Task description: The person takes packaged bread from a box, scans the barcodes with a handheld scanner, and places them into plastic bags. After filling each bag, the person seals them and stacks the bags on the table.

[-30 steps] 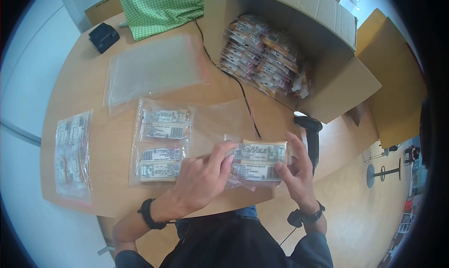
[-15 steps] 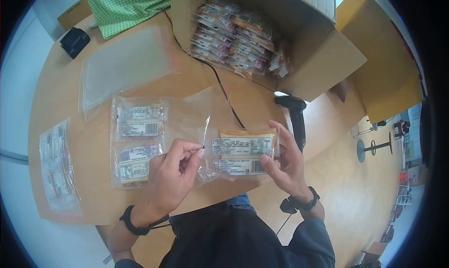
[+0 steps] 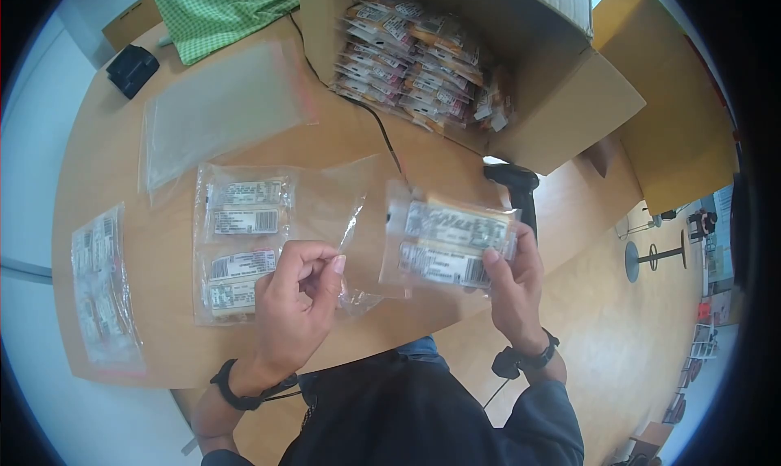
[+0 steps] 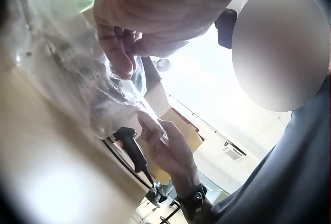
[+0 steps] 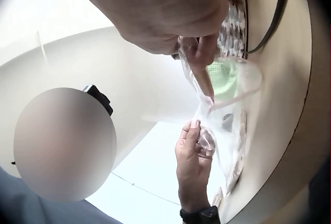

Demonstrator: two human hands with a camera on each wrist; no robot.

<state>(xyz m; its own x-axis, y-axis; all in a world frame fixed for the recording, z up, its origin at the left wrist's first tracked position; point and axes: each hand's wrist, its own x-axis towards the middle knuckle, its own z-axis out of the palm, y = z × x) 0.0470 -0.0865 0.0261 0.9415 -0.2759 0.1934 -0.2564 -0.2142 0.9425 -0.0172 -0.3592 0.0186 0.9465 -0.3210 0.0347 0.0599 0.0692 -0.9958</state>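
My right hand [image 3: 517, 291] grips a clear-wrapped bread pack [image 3: 455, 234] by its right end, thumb over the printed labels. The pack is tilted above the table's front part. Between thumb and fingers, my left hand [image 3: 299, 295] pinches the edge of a large clear plastic bag [image 3: 329, 193], whose mouth faces the pack. Two labelled packs lie inside that bag, an upper one [image 3: 248, 208] and a lower one [image 3: 236, 279] partly behind the left hand. In the right wrist view, the left hand [image 5: 194, 159] shows at the plastic, below the right hand.
A cardboard box [image 3: 561, 100] full of wrapped packs stands open at the back. Flat clear bags [image 3: 224, 112] lie back left, and a filled bag [image 3: 106, 295] at the left edge. A black handheld scanner [image 3: 514, 178], its cable and a green checked cloth [image 3: 224, 15] are also on the table.
The left hand has moved from the pack to the large bag's edge. The right hand has lifted and tilted the pack, swinging it slightly right, away from the bag's mouth.
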